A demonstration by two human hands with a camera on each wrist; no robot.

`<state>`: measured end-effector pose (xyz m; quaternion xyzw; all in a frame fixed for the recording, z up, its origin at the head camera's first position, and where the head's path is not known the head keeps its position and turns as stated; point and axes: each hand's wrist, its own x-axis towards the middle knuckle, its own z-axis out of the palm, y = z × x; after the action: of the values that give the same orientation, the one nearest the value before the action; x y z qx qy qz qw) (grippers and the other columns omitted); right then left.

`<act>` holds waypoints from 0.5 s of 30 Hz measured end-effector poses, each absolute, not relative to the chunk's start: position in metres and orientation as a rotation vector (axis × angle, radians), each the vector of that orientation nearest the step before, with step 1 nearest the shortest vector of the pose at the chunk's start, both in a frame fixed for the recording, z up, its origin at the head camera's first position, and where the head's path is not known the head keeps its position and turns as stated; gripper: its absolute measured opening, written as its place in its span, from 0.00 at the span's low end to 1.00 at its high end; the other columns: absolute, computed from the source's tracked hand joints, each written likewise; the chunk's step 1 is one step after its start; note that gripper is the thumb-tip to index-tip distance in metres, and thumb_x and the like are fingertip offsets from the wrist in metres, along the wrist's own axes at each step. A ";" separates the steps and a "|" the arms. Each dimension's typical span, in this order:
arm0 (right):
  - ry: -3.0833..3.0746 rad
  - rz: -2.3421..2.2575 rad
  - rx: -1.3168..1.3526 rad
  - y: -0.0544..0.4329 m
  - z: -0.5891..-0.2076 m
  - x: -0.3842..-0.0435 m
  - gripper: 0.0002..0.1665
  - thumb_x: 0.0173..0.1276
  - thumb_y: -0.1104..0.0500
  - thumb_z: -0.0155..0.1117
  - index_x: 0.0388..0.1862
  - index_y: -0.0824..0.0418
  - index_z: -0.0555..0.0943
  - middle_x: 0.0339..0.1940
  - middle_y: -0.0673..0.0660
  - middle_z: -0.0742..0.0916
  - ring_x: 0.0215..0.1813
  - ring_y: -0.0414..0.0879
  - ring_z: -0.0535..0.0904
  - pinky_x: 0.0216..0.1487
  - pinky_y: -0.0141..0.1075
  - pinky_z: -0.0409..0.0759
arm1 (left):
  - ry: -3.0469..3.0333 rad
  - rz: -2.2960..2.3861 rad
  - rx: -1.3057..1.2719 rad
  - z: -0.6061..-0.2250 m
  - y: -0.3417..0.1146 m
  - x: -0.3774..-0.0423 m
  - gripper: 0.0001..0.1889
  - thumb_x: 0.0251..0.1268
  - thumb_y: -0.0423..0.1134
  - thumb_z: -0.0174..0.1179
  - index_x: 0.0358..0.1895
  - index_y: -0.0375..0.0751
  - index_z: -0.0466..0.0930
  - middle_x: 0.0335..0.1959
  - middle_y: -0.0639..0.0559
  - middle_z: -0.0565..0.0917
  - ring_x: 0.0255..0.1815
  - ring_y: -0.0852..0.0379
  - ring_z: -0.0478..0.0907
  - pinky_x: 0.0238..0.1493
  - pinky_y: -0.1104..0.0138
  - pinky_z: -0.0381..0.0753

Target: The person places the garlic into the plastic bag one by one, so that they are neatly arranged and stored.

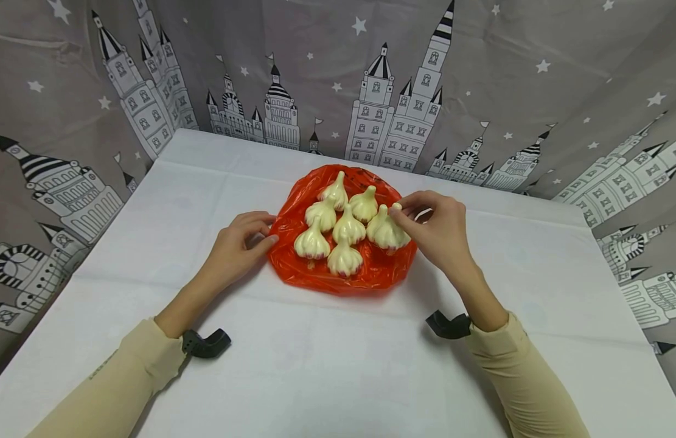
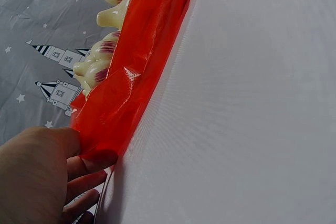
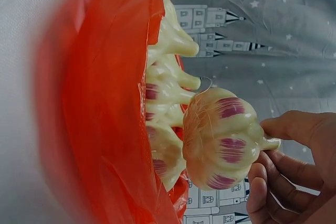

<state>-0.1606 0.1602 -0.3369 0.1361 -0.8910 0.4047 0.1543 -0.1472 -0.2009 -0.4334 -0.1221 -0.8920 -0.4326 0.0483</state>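
Observation:
A red plastic bag [image 1: 299, 277] lies on the white table, its mouth spread open around several pale garlic bulbs [image 1: 345, 260] with purple streaks. My right hand [image 1: 442, 228] pinches the stem of one garlic bulb [image 3: 226, 140] between thumb and fingers. That bulb is lifted above the bag's rim at the right side, beside the others, its root hairs showing in the right wrist view. At the left, my left hand [image 1: 236, 249] pinches the edge of the bag [image 2: 110, 124] between thumb and index finger; its other fingers [image 2: 86, 184] lie loosely beside the bag.
White cloth covers the table [image 1: 327, 371]. Behind it hangs a grey curtain [image 1: 316, 67] printed with castles and stars. Each wrist wears a black camera mount [image 1: 206, 344] by a beige sleeve [image 1: 118, 383].

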 end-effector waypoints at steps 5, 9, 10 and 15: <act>-2.581 1.163 0.422 0.158 -0.337 -0.159 0.09 0.68 0.54 0.76 0.37 0.60 0.91 0.31 0.54 0.91 0.35 0.43 0.83 0.34 0.25 0.81 | -2.713 -1.320 -0.373 -0.433 -0.201 -0.147 0.06 0.73 0.36 0.66 0.37 0.38 0.85 0.67 0.40 0.82 0.76 0.40 0.70 0.76 0.41 0.71; -2.618 1.173 0.456 0.157 -0.337 -0.158 0.09 0.68 0.55 0.77 0.38 0.60 0.91 0.30 0.55 0.90 0.34 0.44 0.83 0.35 0.27 0.83 | -2.714 -1.324 -0.373 -0.433 -0.201 -0.147 0.06 0.73 0.36 0.66 0.37 0.38 0.85 0.67 0.40 0.82 0.76 0.40 0.70 0.76 0.41 0.71; -2.630 1.175 0.467 0.157 -0.337 -0.158 0.09 0.67 0.55 0.77 0.38 0.60 0.91 0.30 0.55 0.89 0.34 0.44 0.82 0.35 0.27 0.83 | -2.714 -1.325 -0.373 -0.433 -0.201 -0.147 0.06 0.73 0.36 0.66 0.37 0.38 0.85 0.67 0.40 0.82 0.76 0.40 0.70 0.76 0.41 0.71; -2.688 1.161 0.518 0.156 -0.338 -0.158 0.08 0.67 0.56 0.77 0.38 0.60 0.91 0.30 0.54 0.90 0.33 0.44 0.82 0.34 0.29 0.82 | -2.712 -1.318 -0.377 -0.433 -0.201 -0.147 0.06 0.73 0.36 0.66 0.37 0.38 0.85 0.67 0.39 0.82 0.76 0.40 0.70 0.76 0.41 0.71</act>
<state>-0.1580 0.1561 -0.3384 0.1735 -0.9008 0.3890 0.0840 -0.1470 -0.2006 -0.4333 -0.1240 -0.8912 -0.4333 0.0514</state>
